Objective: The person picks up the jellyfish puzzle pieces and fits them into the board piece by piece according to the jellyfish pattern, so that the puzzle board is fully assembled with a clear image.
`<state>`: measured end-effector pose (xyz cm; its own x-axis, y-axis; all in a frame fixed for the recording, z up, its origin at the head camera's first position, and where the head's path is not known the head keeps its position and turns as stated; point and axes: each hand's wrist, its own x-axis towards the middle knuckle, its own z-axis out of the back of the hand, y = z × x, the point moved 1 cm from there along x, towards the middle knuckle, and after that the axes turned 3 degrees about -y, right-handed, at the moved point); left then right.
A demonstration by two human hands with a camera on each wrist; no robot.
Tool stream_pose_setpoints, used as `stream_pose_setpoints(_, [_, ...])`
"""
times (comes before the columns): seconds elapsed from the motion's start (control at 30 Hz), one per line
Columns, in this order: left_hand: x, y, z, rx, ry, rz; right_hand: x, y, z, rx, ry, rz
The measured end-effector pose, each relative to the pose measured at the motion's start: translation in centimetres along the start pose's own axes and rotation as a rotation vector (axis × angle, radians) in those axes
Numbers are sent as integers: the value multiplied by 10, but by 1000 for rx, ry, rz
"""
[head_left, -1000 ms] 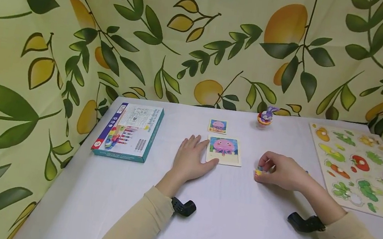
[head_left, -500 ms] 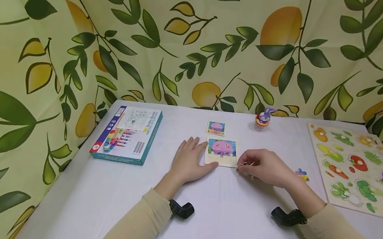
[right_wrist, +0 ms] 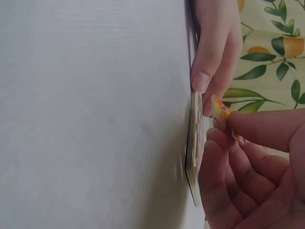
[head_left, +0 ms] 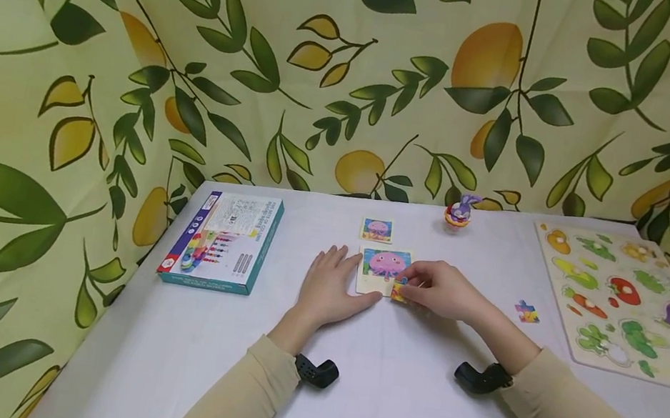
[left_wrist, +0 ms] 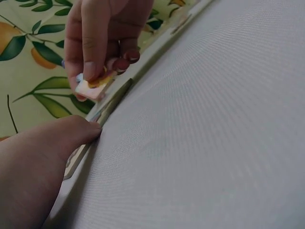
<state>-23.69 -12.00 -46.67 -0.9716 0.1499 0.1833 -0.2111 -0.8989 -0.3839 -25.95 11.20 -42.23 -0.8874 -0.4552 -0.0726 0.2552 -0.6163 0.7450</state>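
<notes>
A small puzzle board (head_left: 370, 285) with a pink octopus picture lies mid-table, the lower part of its picture a bare pale strip. My left hand (head_left: 332, 288) rests flat at its left side, thumb at the lower edge; in the left wrist view that thumb (left_wrist: 81, 131) touches the board's rim. Over the board's lower right corner my right hand (head_left: 440, 290) pinches a yellow-orange puzzle piece (head_left: 398, 291) between thumb and fingers. The right wrist view shows the piece (right_wrist: 221, 109) held tilted, just above the board (right_wrist: 193, 143).
Behind the board lies a small octopus picture card (head_left: 377, 229). Another puzzle piece (head_left: 527, 311) lies to the right, near a wooden vegetable board (head_left: 603, 328). A boxed set (head_left: 222, 243) is at the left, a purple rabbit figure (head_left: 459, 213) at the back.
My right hand has moved left with the puzzle piece, from beside the board to over its lower right corner. The left hand has stayed on the board's left side.
</notes>
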Motion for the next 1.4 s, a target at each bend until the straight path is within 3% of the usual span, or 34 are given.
stream_pose_setpoints(0.47, [2,0,-1,7,-15,-15,14,6,-13,-20,-83,12])
stream_pose_setpoints(1.4, [-1,-3,1,36,-2,18,33,12,-23,-13,-81,-32])
